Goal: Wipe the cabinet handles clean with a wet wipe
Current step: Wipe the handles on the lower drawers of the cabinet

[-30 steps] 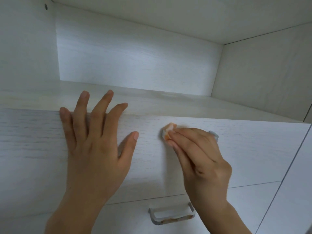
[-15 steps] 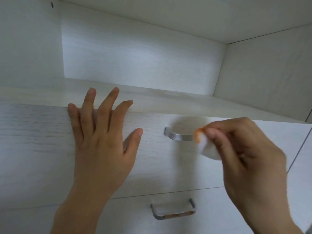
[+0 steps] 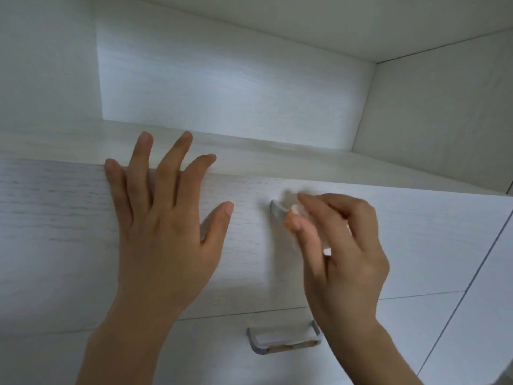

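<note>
Upper handle (image 3: 275, 208) on the white drawer front (image 3: 55, 218), with a wet wipe (image 3: 292, 217) held against it by the right hand (image 3: 347, 245).
The right hand pinches the orange-stained wipe between thumb and curled fingers, hiding all but the handle's left end. The left hand (image 3: 163, 232) presses flat on the same front, fingers straight and spread, tips over its top edge. A lower handle (image 3: 283, 341) sits on the panel beneath.

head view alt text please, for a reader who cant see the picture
A right hand pinches a stained wet wipe at the metal handle of a pale wood-grain cabinet front, while the left hand lies flat, fingers spread, on the same front. A second handle with brownish marks sits on the panel below; an open shelf is above.
</note>
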